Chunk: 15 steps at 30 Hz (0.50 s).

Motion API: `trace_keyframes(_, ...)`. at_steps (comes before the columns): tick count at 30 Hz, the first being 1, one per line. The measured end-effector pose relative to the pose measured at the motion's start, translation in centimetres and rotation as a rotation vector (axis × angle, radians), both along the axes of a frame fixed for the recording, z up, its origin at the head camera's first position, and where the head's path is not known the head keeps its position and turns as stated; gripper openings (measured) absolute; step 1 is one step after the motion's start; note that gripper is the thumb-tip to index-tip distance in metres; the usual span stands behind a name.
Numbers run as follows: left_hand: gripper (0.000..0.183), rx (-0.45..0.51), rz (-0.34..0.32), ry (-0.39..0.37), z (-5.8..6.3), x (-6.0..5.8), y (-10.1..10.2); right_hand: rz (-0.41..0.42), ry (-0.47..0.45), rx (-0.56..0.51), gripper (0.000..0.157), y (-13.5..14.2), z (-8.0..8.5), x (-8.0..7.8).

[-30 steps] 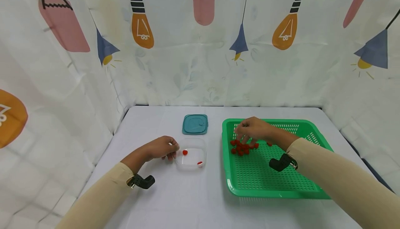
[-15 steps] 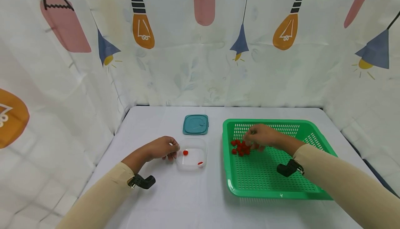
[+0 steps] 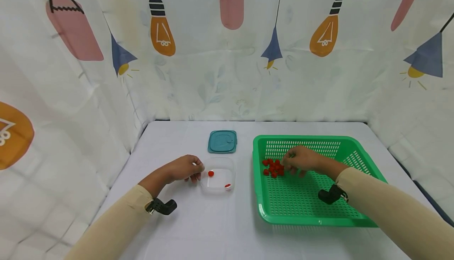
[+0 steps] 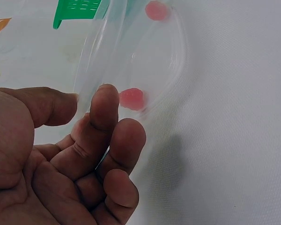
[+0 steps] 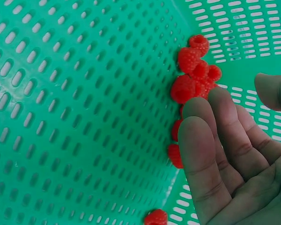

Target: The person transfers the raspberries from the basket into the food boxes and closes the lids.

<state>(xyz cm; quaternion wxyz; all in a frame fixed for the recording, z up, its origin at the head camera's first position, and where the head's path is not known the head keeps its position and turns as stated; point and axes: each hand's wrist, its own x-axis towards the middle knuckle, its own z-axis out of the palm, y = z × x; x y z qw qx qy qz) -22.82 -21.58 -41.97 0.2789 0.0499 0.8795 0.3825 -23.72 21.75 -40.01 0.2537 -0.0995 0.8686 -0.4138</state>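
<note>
My left hand (image 3: 186,168) pinches the near-left rim of a clear plastic container (image 3: 218,181) between thumb and fingers. Inside that container lie two raspberries, one (image 4: 132,99) close to my fingertips and another (image 4: 157,10) farther in. Over the green basket (image 3: 294,218), my right hand (image 3: 301,160) hovers with thumb and fingers apart and holds nothing. A cluster of raspberries (image 5: 189,70) rests in the basket just beyond those fingertips; the fingers hide part of it. Away from the cluster sits a single raspberry (image 5: 156,217), seen in the right wrist view.
A teal lid (image 3: 222,141) lies flat behind the clear container. White cloth covers the table (image 3: 234,236), and a patterned curtain (image 3: 227,82) hangs behind and at both sides. The basket takes up the right part of the table.
My right hand has moved right and slightly toward me within the basket, uncovering more of the raspberry cluster. The left hand and the container have stayed in place.
</note>
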Motion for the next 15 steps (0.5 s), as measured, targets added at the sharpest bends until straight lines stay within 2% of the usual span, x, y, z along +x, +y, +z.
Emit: trace_keyframes(15,0.016,-0.002,0.010,0.010,-0.1,0.0,0.0,0.022,0.003,0.052,0.022,0.1,-1.3,0.4)
